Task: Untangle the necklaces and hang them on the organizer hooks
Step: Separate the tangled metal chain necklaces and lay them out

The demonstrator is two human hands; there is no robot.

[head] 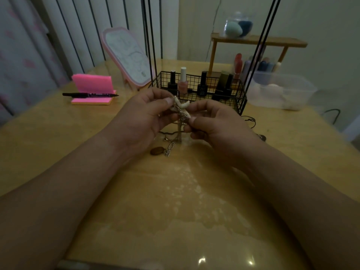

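While both my hands hover over glossy tan table [194, 201], left hand [144, 117] pinches top of tangled silver chain necklaces with pale tooth-shaped pendants [181, 108]; right hand [212, 121] pinches same knot from right. Loose links and brown oval pendant [157, 150] rest on table below. Black wire basket [229, 98] just beyond.

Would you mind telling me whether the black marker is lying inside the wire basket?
No, the black marker lies on the pink sticky-note pad, well left of the wire basket.
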